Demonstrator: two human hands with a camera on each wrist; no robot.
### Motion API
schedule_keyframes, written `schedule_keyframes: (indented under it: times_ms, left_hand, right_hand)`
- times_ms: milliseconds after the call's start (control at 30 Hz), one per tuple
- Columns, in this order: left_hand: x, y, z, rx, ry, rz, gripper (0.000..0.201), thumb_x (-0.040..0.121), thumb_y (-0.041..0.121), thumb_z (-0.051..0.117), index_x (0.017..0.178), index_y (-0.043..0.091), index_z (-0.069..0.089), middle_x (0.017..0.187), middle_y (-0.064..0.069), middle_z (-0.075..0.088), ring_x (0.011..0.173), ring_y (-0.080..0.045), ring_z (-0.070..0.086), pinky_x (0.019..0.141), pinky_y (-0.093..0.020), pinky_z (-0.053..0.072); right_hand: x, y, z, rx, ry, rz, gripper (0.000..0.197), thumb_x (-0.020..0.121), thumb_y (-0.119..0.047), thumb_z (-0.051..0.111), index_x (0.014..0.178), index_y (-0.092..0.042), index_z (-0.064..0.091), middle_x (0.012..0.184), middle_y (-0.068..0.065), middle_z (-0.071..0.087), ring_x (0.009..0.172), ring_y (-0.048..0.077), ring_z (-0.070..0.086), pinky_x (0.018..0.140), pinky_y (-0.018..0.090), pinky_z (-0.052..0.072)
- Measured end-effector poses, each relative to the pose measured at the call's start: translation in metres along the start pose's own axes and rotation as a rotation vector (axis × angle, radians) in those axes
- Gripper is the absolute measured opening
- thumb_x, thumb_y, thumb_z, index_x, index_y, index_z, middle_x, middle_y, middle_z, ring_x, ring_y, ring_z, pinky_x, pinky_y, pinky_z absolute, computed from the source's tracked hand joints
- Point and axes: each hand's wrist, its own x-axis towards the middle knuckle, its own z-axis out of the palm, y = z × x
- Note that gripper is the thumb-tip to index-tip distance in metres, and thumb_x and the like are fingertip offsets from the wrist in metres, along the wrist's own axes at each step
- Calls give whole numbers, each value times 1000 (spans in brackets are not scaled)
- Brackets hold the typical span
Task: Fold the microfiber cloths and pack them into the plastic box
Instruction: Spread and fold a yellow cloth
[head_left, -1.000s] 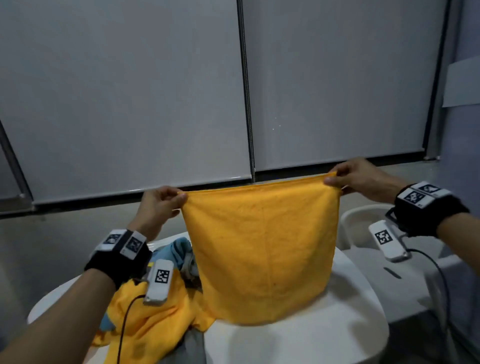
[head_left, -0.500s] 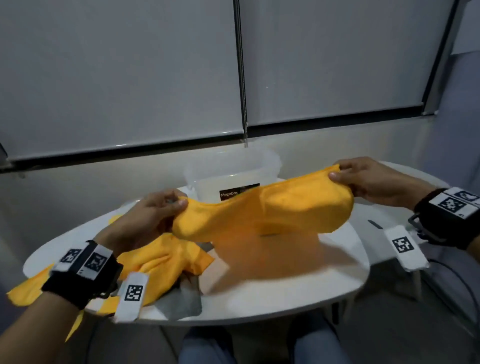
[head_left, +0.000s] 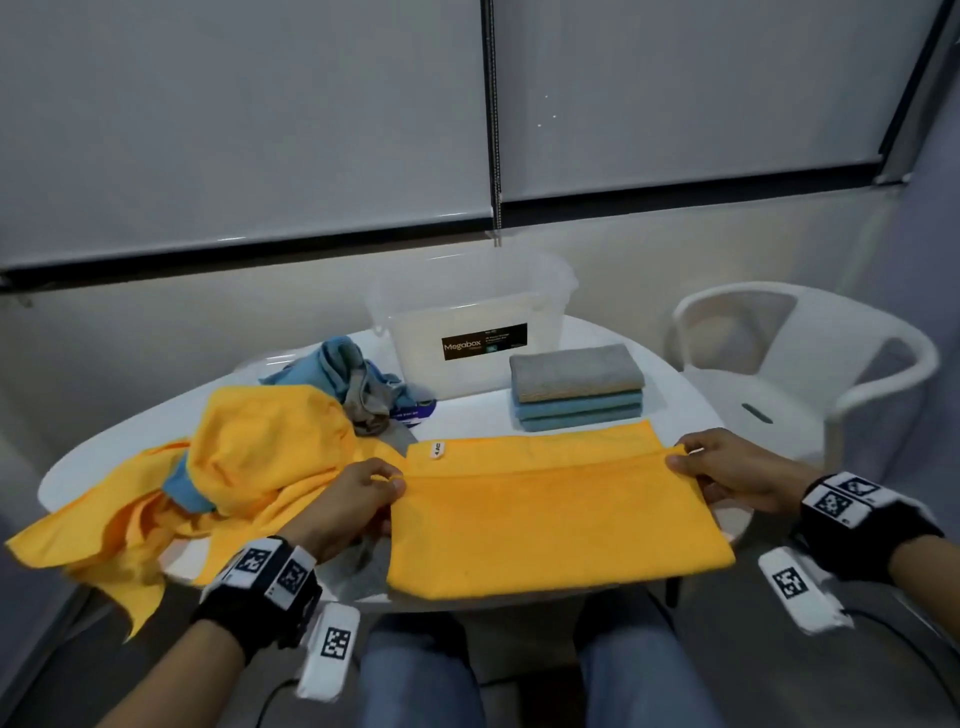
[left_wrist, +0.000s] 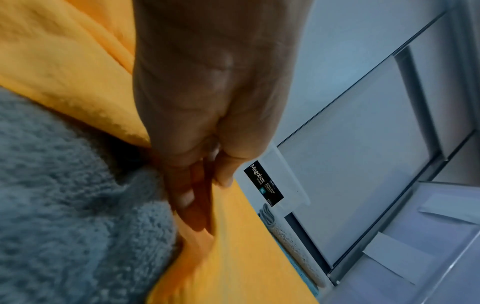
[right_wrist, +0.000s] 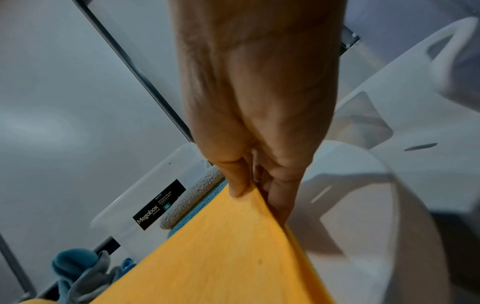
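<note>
A yellow microfiber cloth (head_left: 550, 509) lies on the white round table (head_left: 670, 395), doubled over with its upper layer short of the far edge. My left hand (head_left: 358, 493) pinches the upper layer's left corner, thumb over fingers, as the left wrist view shows (left_wrist: 207, 179). My right hand (head_left: 727, 467) pinches the right corner (right_wrist: 249, 189). The clear plastic box (head_left: 467, 332) with a black label stands at the table's back, and I see nothing inside it. A stack of folded cloths (head_left: 576, 387), grey on top of blue ones, sits in front of the box's right side.
A heap of unfolded yellow cloths (head_left: 218, 478) spills over the table's left edge, with crumpled blue and grey cloths (head_left: 353, 379) behind it. A grey cloth (left_wrist: 64, 205) lies under my left hand. A white chair (head_left: 810, 374) stands to the right.
The yellow cloth hung stretched in the air between both hands a second ago. It has come down onto the table and now lies folded in half, both hands still pinching its corners.
</note>
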Motion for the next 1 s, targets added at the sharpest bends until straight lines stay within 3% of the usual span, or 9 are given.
schedule_keyframes:
  times_ms: [67, 133, 200, 367, 533, 700, 1000]
  left_hand:
    - [16, -1, 2, 65, 109, 31, 17, 101, 20, 57, 103, 3, 59, 76, -17, 57, 66, -24, 56, 61, -34, 45]
    - [34, -1, 3, 166, 198, 48, 18, 101, 25, 57, 103, 7, 59, 85, -18, 61, 75, -28, 58, 68, -37, 44]
    - [51, 1, 7, 275, 258, 58, 20, 103, 28, 52, 106, 9, 56, 92, -16, 63, 81, -29, 60, 69, -36, 46]
    - [77, 5, 14, 564, 250, 91, 18, 106, 21, 43, 110, 5, 50, 95, -8, 52, 95, -31, 55, 70, -31, 31]
    - [94, 4, 13, 644, 231, 28, 16, 106, 21, 43, 100, 7, 45, 99, -16, 54, 107, -38, 56, 74, -32, 33]
    - [106, 1, 14, 744, 226, 18, 27, 106, 18, 41, 121, -4, 47, 119, -25, 59, 111, -37, 56, 77, -30, 34]
    - [122, -3, 9, 711, 217, -27, 25, 104, 17, 43, 122, 1, 51, 123, -21, 60, 113, -35, 56, 81, -31, 37]
  right_hand:
    - [11, 0, 3, -15, 103, 11, 16, 100, -16, 58, 108, -3, 58, 75, 13, 53, 67, 25, 57, 74, 42, 55]
    - [21, -5, 6, -116, 196, 6, 21, 102, -21, 57, 118, -9, 53, 77, 13, 56, 67, 27, 59, 62, 37, 55]
    - [30, -11, 8, -283, 256, -32, 21, 103, -25, 54, 117, -10, 51, 86, 17, 60, 71, 31, 63, 56, 38, 55]
    - [57, -18, 10, -619, 313, -96, 33, 102, -23, 53, 116, 7, 56, 103, 23, 60, 85, 29, 56, 71, 34, 43]
    - [75, -16, 9, -753, 306, -58, 24, 102, -23, 48, 84, -8, 49, 95, 14, 55, 87, 28, 51, 71, 34, 36]
    - [86, -16, 11, -807, 319, -36, 27, 103, -23, 46, 81, -9, 46, 93, 13, 54, 86, 29, 52, 72, 35, 36]
    - [97, -16, 14, -855, 363, 8, 23, 103, -26, 45, 94, -5, 49, 96, 14, 53, 88, 31, 53, 73, 35, 38]
